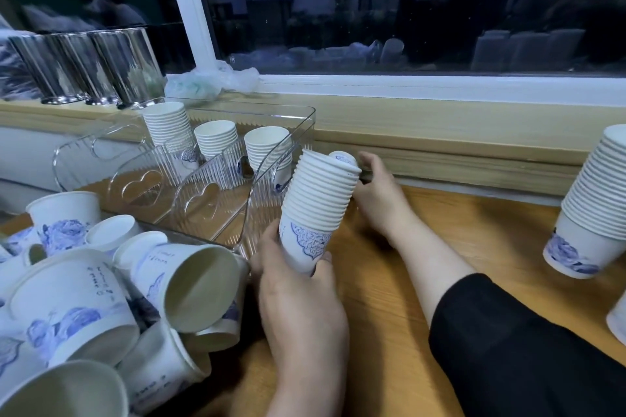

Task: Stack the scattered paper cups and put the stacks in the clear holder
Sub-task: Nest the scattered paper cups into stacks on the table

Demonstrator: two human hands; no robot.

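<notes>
My left hand [298, 294] grips the bottom of a tall stack of white paper cups with blue print [318, 203], tilted up and to the right. My right hand [379, 189] touches the stack's top rim, thumb and fingers around the uppermost cup. The clear holder [216, 200] stands just left of the stack, with three cup stacks [216, 139] in its rear compartments. Loose cups [128, 294] lie scattered in a heap at the lower left. Another tall stack [592, 206] leans on the table at the right edge.
Three shiny metal tumblers [88, 68] stand on the window ledge at the back left beside a crumpled plastic bag [213, 78]. A wooden sill [440, 132] runs behind the wooden table [389, 281]. One more cup [618, 315] peeks in at the right edge.
</notes>
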